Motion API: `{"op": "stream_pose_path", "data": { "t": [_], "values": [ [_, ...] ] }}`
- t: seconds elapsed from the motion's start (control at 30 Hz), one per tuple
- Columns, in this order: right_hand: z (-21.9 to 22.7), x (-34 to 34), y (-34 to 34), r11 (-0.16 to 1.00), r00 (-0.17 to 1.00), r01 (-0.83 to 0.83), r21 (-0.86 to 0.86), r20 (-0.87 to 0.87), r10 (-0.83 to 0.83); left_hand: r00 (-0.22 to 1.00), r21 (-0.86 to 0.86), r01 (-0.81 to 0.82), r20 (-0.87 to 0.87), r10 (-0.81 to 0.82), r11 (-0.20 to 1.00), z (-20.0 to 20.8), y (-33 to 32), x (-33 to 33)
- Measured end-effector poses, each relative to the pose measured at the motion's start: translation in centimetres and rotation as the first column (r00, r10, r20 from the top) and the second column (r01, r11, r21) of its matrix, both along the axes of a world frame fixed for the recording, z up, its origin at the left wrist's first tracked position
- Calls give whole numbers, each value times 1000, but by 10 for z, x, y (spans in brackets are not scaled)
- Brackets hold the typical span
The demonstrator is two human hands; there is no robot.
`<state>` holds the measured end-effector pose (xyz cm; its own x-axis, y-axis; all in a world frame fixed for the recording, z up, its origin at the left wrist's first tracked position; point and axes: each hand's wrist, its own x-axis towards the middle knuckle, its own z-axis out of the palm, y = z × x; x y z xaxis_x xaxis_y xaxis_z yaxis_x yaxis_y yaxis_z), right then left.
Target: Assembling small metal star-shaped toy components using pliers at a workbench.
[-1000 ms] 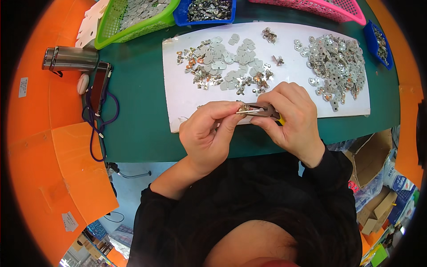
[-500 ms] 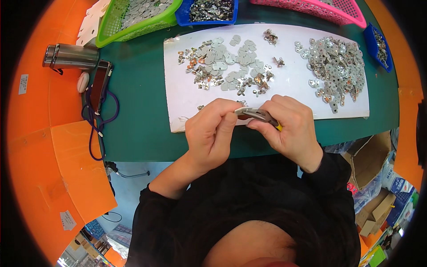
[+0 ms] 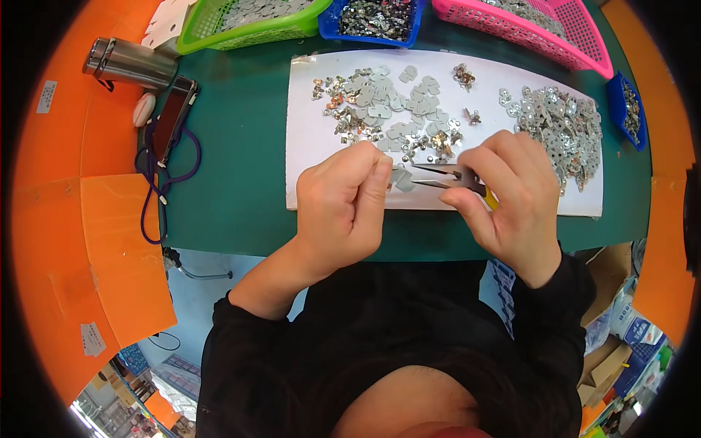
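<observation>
The left hand [image 3: 343, 201] was curled, its thumb and index finger pinched on a small grey plate [image 3: 401, 177] that protruded at the fingertips toward the right. The right hand [image 3: 518, 197] grasped pliers [image 3: 467, 177], its fingers wrapped about the tool and the thumb on the near side; a yellow part of the handle showed below the palm. The jaws stood parted and pointed left, their tips just beside the plate. Both hands were raised over the near edge of a white board [image 3: 310, 179].

On the board, beyond the left hand, lay a loose heap of grey plates [image 3: 394, 102] with small metal fittings [image 3: 350, 120] mixed in along its edges. Two small clusters of fittings lay apart, to the right of this heap. Beyond the right hand was a dense pile of metal pieces [image 3: 566, 131], partly hidden by that hand.

The board rested on a green table [image 3: 230, 219]. Along the far side stood a green basket [image 3: 255, 36], a blue tray [image 3: 369, 36] and a pink basket [image 3: 584, 57], each holding metal parts. A second blue tray [image 3: 619, 109] stood at the right. At the left were a steel flask [image 3: 139, 63] and a phone [image 3: 174, 120] with a purple cord [image 3: 198, 150].
</observation>
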<state>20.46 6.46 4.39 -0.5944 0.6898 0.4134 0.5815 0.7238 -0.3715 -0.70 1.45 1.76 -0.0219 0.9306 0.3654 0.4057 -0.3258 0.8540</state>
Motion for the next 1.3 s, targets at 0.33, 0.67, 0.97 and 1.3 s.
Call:
{"op": "stream_pose_path", "data": {
  "t": [0.33, 0.67, 0.97, 1.3],
  "values": [
    [3, -1, 1, 925, 974, -3, 380, 209, -83, 999, -26, -24, -47, 23, 999, -3, -4, 6],
    [10, 7, 7, 832, 974, -123, 541, 227, -4, 937, -390, 142, 349, 3, 910, 14, -14, 8],
    [29, 10, 11, 785, 968, -195, 588, 245, 57, 987, -139, 151, 68, -143, 979, -2, -6, 4],
    [22, 5, 7, 905, 992, -93, -416, 44, 122, 964, 270, 139, -255, -69, 953, -11, 1, -3]
  ]
}}
